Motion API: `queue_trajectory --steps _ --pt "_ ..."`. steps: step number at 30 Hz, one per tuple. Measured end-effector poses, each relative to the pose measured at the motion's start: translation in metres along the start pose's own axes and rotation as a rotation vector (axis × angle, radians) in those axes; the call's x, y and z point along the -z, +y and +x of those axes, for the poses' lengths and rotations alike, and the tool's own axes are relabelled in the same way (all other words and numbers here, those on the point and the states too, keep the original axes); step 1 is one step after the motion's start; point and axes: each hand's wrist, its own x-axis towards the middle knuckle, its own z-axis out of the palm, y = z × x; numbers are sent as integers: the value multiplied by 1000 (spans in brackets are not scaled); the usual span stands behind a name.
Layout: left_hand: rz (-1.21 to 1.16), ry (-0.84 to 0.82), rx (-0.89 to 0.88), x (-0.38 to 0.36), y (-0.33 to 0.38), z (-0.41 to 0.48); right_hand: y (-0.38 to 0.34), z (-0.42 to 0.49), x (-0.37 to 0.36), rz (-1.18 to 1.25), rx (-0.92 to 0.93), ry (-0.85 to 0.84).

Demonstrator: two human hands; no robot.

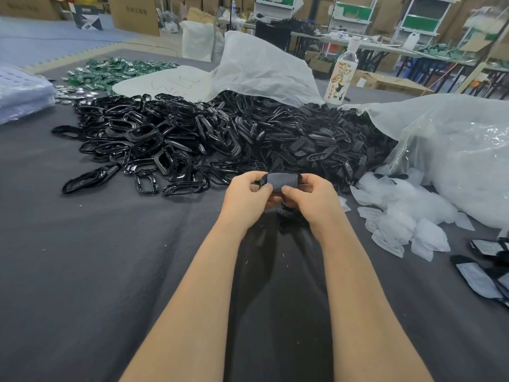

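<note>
At the centre of the frame the left hand (248, 198) and right hand (312, 201) hold a small dark rectangular plastic shell (283, 181) just above the grey-clothed table (82, 257) — fingers curled behind it, thumbs pinching its near edge. This looks like a fitting step, one part being pressed into another. The next move calls for even thumb pressure until it seats. Behind, a white translucent plastic sack (261, 70) lies open over a heap of glossy black plastic frames (154, 139). At the right, a clear plastic bag (454, 161) spills small clear pouches (399, 216).
</note>
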Motion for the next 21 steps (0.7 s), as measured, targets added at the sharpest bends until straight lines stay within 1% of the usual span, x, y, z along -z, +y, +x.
queue_trajectory --steps 8,10,14,21 --pt "46 63 -14 0 -1 2 0 0 -1 -20 9 -32" --pt "44 73 -12 0 0 2 0 0 -1 -2 24 -4" --pt "34 72 -6 -1 1 1 1 2 -1 7 35 109" --pt "-11 71 -21 -4 1 -1 1 2 -4 34 12 85"
